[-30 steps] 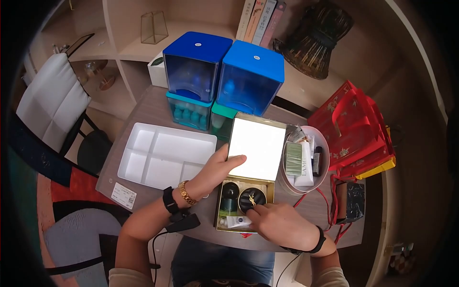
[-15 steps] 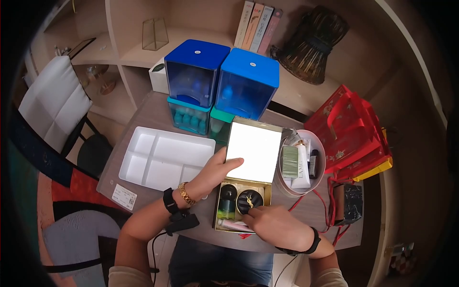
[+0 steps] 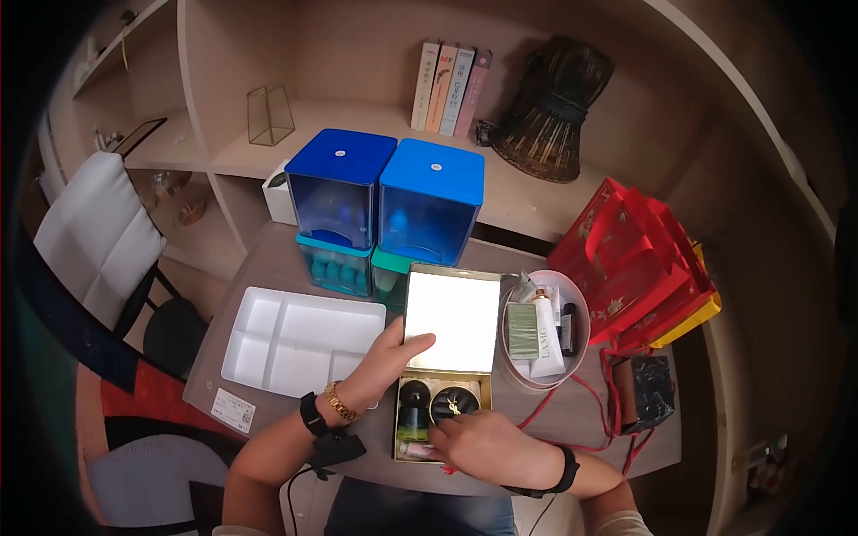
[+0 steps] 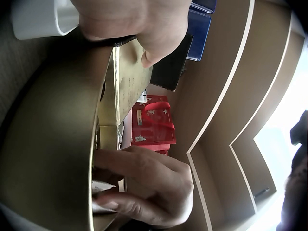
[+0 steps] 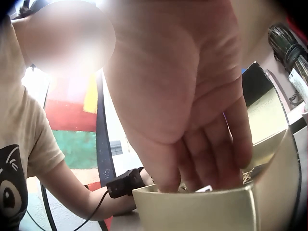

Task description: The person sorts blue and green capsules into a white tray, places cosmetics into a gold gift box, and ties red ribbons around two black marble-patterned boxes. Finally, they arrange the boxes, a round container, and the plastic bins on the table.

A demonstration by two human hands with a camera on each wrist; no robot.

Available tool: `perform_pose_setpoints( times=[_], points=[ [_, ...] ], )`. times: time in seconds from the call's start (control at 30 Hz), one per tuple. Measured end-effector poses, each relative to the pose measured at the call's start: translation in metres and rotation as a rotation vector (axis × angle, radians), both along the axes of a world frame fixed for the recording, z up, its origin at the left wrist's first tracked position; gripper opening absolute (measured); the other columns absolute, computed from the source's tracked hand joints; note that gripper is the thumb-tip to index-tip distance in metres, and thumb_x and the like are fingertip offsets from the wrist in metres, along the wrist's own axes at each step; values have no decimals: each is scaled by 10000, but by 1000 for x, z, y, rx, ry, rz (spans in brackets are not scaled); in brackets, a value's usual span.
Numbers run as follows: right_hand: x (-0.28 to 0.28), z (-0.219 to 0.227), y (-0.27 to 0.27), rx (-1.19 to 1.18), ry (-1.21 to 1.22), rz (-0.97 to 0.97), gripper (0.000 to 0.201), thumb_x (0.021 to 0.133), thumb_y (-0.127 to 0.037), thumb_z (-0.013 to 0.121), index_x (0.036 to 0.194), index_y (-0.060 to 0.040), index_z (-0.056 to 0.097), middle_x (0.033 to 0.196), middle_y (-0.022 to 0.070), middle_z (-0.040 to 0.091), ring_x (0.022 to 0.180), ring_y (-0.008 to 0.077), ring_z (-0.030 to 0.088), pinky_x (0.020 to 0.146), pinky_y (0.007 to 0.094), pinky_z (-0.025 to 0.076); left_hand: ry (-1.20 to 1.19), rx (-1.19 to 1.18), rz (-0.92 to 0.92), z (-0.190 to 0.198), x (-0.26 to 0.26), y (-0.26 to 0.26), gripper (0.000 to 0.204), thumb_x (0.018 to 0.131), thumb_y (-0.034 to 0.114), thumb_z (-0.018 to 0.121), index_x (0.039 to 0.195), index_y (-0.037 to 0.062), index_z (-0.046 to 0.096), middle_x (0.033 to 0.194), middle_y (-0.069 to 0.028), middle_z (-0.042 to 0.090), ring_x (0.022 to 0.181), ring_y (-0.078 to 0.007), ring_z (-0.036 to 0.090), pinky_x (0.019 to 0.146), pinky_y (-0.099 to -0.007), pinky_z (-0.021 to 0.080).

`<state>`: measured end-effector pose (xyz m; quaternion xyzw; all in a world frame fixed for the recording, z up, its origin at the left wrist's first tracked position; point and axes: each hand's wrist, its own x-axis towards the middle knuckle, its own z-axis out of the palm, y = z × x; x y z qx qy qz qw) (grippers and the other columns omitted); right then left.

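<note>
A gold box (image 3: 399, 447) sits at the table's front with its lid (image 3: 451, 317) raised, the bright inner face toward me. My left hand (image 3: 380, 366) holds the lid's left edge, thumb on the inner face. Inside are a green bottle with a round black cap (image 3: 414, 402) and a round black compact (image 3: 447, 404) with a gold emblem. My right hand (image 3: 496, 451) reaches over the front right of the box, fingers down inside. Between its thumb and fingers it pinches a small pale tube (image 4: 102, 186), mostly hidden by the hand.
Left of the box lies a white divided tray (image 3: 304, 335). Stacked blue-lidded bins (image 3: 433, 192) stand behind. To the right are a round tub (image 3: 527, 382) of cosmetics, red gift bags (image 3: 617, 259), a black box (image 3: 648, 393) and red cords (image 3: 581, 429).
The head view has tipped up, so everything sits lower in it. The tube, white side showing earlier, now shows a pinkish part under the right fingers. The left hand stays on the lid.
</note>
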<state>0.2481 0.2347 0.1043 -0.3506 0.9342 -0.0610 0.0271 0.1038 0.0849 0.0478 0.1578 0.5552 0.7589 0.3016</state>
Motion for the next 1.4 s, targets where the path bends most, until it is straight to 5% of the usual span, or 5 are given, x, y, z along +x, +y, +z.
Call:
perform_pose_setpoints(
  times=[0.2,0.43,0.57,1.1,1.4],
  points=[
    [-5,-3,3,-36,2,66,95,782,-105,616,837,-32,589,731,91,608,683,243,664,569,348,520,2,6,-10,0,1,-1,449,966,171,581,1347,-15,434,1299,-97,553,1190,-154,525,1010,-316,426],
    [-4,58,14,-264,20,-170,132,840,-149,680,832,-50,592,637,108,578,581,280,623,529,380,480,30,10,0,-1,1,-1,440,966,186,590,1329,-17,445,1289,-101,557,1182,-153,528,1003,-314,430],
    [-8,54,22,-365,209,-355,123,836,-158,704,852,-63,628,655,103,620,564,280,626,516,382,475,25,7,7,1,1,-1,430,966,187,590,1318,-20,454,1275,-103,567,1167,-151,536,993,-311,436],
    [-32,16,20,-174,232,-299,129,829,-131,679,845,-82,560,660,72,582,582,275,614,503,377,473,46,-14,3,-1,0,-1,435,963,195,596,1316,-16,455,1270,-99,565,1168,-154,536,986,-311,439],
    [-19,45,17,-236,210,-282,114,803,-119,698,835,-76,598,667,78,593,571,286,607,505,379,467,53,-16,4,0,0,-1,443,960,212,601,1307,-19,450,1262,-104,565,1169,-157,534,991,-311,435]
  ],
)
